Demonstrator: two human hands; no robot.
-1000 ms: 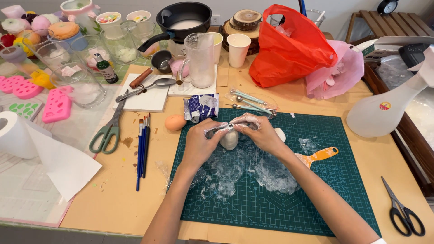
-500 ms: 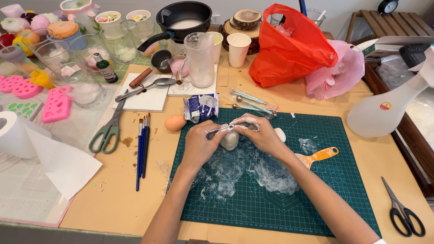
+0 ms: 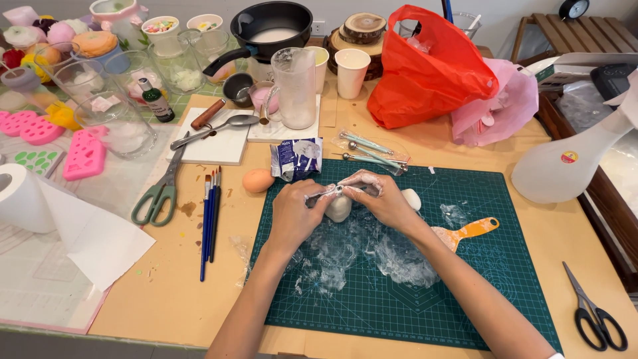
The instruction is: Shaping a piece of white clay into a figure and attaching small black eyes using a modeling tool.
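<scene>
Both hands meet over the far part of a dark green cutting mat. My left hand and my right hand hold a thin metal ball-tipped tool between their fingertips, pressed against a white egg-shaped lump that stands on the mat. Crumpled clear plastic film lies under and in front of the lump. A second small white lump peeks out behind my right hand.
An orange-handled scraper lies right of my right arm. A brown egg, a blue-white packet, bagged ball tools, paint brushes, green scissors, black scissors, a clear jug and a red bag surround the mat.
Almost nothing differs: the hands stay on the tool and the white lump, with only slight finger shifts.
</scene>
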